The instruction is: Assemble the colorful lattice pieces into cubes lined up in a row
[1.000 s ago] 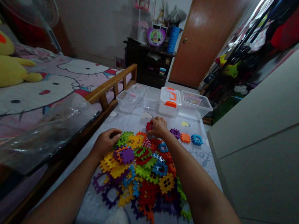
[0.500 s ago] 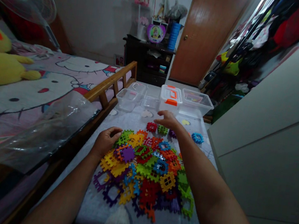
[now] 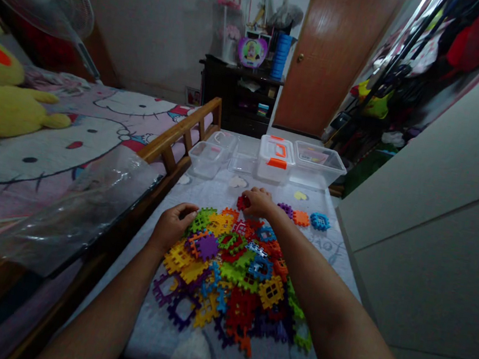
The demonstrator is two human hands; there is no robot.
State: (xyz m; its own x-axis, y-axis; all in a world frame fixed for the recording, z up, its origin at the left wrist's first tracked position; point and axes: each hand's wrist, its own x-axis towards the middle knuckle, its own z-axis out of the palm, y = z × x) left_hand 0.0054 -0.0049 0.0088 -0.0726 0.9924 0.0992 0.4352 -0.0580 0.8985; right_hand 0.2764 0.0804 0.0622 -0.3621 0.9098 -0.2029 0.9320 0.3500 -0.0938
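My right hand reaches past the heap with its fingers curled around the edge of a red building block, which rests on the cloth. The hand covers the spot just right of that block. My left hand rests at the heap's left edge, thumb and forefinger slightly apart, close to a green interlocking piece. Between my forearms lies the pile of notched plastic squares, among them a purple tile and a yellow window piece. In line with the red block sit a purple, an orange and a blue block.
At the far end stand a lidded clear box with orange clips and open clear bins. A wooden bed rail runs along the left, with a plastic bag beside it. A white cabinet borders the right.
My right hand has come down and slightly left onto the red block, covering the green block beside it. The orange block has come into fuller view. My left hand stays in place.
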